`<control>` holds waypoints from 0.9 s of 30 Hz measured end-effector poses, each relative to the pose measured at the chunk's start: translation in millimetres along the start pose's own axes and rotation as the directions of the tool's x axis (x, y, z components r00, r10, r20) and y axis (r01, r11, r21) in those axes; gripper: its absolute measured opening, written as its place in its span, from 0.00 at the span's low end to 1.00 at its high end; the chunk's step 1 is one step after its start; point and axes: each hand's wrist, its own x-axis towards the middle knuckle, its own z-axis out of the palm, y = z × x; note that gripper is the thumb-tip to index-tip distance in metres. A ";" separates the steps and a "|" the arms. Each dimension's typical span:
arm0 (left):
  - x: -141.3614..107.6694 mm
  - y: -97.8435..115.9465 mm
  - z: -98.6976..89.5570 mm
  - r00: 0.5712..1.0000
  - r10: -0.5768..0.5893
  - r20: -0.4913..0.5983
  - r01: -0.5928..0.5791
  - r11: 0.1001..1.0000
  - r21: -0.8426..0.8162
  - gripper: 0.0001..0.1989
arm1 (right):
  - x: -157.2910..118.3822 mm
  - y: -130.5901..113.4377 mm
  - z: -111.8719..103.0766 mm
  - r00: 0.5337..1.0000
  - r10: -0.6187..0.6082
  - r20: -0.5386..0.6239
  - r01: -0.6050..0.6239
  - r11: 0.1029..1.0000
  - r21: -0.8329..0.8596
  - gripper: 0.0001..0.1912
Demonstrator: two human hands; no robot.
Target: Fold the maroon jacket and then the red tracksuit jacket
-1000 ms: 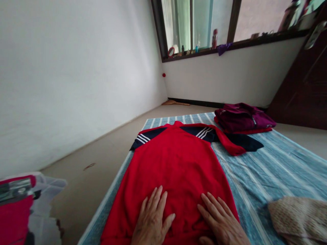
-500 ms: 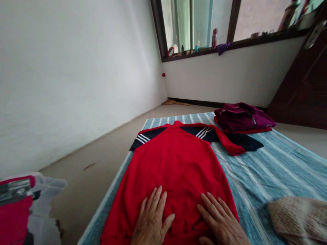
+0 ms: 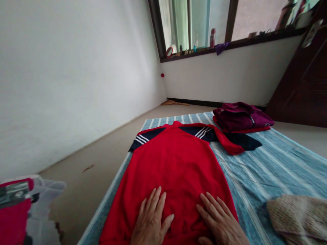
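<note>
A red jacket (image 3: 173, 166) with navy sleeve panels and white stripes lies spread out, collar away from me, on a blue striped sheet (image 3: 255, 170). Its right-hand sleeve reaches out to the side and ends in navy; most of the left-hand sleeve is out of sight. My left hand (image 3: 152, 219) rests flat on the lower part of the jacket, fingers stretched out. To its right, my right hand (image 3: 218, 219) lies flat on the same cloth near the jacket's side edge, fingers extended. Neither hand grips the fabric.
Folded purple and red clothes (image 3: 242, 117) lie at the sheet's far right corner. A beige knitted item (image 3: 297, 217) is at the near right. At lower left stands a clear plastic bin (image 3: 51, 190) beside the bed. A dark door (image 3: 301, 81) is at right.
Both hands stay flat in nearly the same places on the jacket. The whole view has shifted very slightly; nothing else visibly moved.
</note>
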 end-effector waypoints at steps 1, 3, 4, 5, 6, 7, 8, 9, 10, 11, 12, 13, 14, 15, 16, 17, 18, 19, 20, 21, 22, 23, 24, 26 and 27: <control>0.3 0.1 -1.1 1.000 0.001 0.003 -0.001 1.000 -0.001 0.28 | 0.3 0.0 -0.1 1.000 0.003 0.001 -0.003 1.000 0.001 0.34; 0.9 0.2 -3.5 1.000 0.005 0.010 -0.005 1.000 0.000 0.27 | 0.9 -0.1 -0.6 1.000 0.002 -0.001 -0.002 1.000 -0.004 0.33; 1.1 0.2 -4.3 1.000 0.007 0.016 -0.007 1.000 0.001 0.27 | 1.2 -0.2 -0.8 1.000 -0.005 -0.005 0.005 1.000 -0.008 0.33; 1.1 0.0 -4.7 1.000 0.007 0.021 -0.007 1.000 0.001 0.27 | 1.6 -0.2 -1.1 1.000 -0.011 -0.011 0.011 1.000 -0.014 0.33; 1.0 -0.2 -4.5 1.000 0.005 0.026 -0.005 1.000 0.001 0.28 | 1.9 -0.3 -1.2 1.000 -0.017 -0.019 0.017 1.000 -0.020 0.33; 0.7 -0.6 -3.6 1.000 0.001 0.028 -0.001 1.000 0.001 0.28 | 2.1 -0.3 -1.2 0.999 -0.023 -0.028 0.022 0.999 -0.025 0.33; 0.2 -1.0 -2.2 1.000 -0.006 0.029 0.006 1.000 0.002 0.28 | 2.3 -0.2 -1.1 0.999 -0.024 -0.034 0.023 0.999 -0.030 0.33; -0.4 -1.4 -0.3 1.000 -0.013 0.027 0.013 1.000 0.005 0.28 | 2.4 -0.1 -0.9 0.999 -0.024 -0.039 0.023 0.999 -0.034 0.33; -1.0 -1.9 1.8 1.000 -0.018 0.025 0.018 1.000 0.010 0.28 | 2.5 0.0 -0.7 0.999 -0.024 -0.042 0.022 0.999 -0.038 0.33; -1.6 -2.3 3.8 1.000 -0.022 0.023 0.021 1.000 0.016 0.28 | 2.5 0.2 -0.6 0.999 -0.025 -0.040 0.024 0.999 -0.041 0.33; -2.0 -2.7 5.6 0.999 -0.024 0.022 0.023 0.999 0.021 0.27 | 2.4 0.4 -0.5 0.999 -0.027 -0.036 0.026 0.999 -0.043 0.33; -2.2 -3.0 6.9 0.999 -0.026 0.023 0.026 0.999 0.026 0.27 | 2.4 0.7 -0.5 0.999 -0.026 -0.030 0.025 0.999 -0.043 0.34; -2.1 -3.2 7.6 0.999 -0.031 0.027 0.030 0.999 0.028 0.27 | 2.3 0.8 -0.5 0.999 -0.023 -0.022 0.022 0.999 -0.042 0.34; -1.7 -3.5 7.6 0.999 -0.035 0.032 0.034 0.999 0.030 0.27 | 2.3 0.9 -0.6 1.000 -0.019 -0.017 0.019 0.999 -0.038 0.34; -1.2 -3.7 7.2 0.999 -0.038 0.038 0.037 0.999 0.030 0.27 | 2.3 0.9 -0.7 1.000 -0.017 -0.013 0.016 0.999 -0.032 0.34; -0.6 -4.0 6.3 0.998 -0.038 0.046 0.037 0.999 0.029 0.27 | 2.4 0.7 -0.6 1.000 -0.014 -0.013 0.014 1.000 -0.023 0.34; 0.1 -4.5 5.3 0.998 -0.034 0.054 0.032 0.999 0.026 0.27 | 2.5 0.5 -0.6 1.000 -0.012 -0.015 0.011 1.000 -0.012 0.34; 0.7 -5.0 4.5 0.998 -0.027 0.061 0.026 0.999 0.020 0.28 | 2.8 0.1 -0.5 1.000 -0.009 -0.019 0.009 1.000 0.000 0.35; 1.2 -5.7 4.0 0.998 -0.023 0.065 0.022 1.000 0.012 0.28 | 3.0 -0.1 -0.6 1.000 -0.006 -0.028 0.006 1.000 0.012 0.34; 1.5 -6.5 3.9 0.998 -0.018 0.067 0.018 1.000 0.000 0.28 | 3.3 -0.2 -1.0 0.999 -0.001 -0.040 0.002 1.000 0.025 0.34; 1.6 -7.5 4.4 0.998 -0.016 0.065 0.017 1.000 -0.012 0.28 | 3.5 0.0 -2.0 0.998 0.008 -0.056 -0.006 0.999 0.035 0.33; 1.6 -8.5 5.4 0.998 -0.016 0.062 0.018 1.000 -0.024 0.28 | 3.7 0.7 -3.7 0.997 0.017 -0.073 -0.013 0.999 0.046 0.32; 1.5 -9.5 6.5 0.998 -0.019 0.058 0.021 0.999 -0.036 0.28 | 3.9 2.1 -6.6 0.995 0.026 -0.091 -0.021 0.998 0.057 0.32; 1.6 -11.6 8.8 0.998 -0.022 0.063 0.025 0.998 -0.057 0.28 | 4.6 7.8 -16.4 0.991 0.046 -0.125 -0.036 0.996 0.082 0.29; 1.8 -12.7 9.4 0.997 -0.024 0.069 0.029 0.997 -0.065 0.28 | 5.4 12.2 -23.4 0.990 0.055 -0.130 -0.043 0.995 0.095 0.27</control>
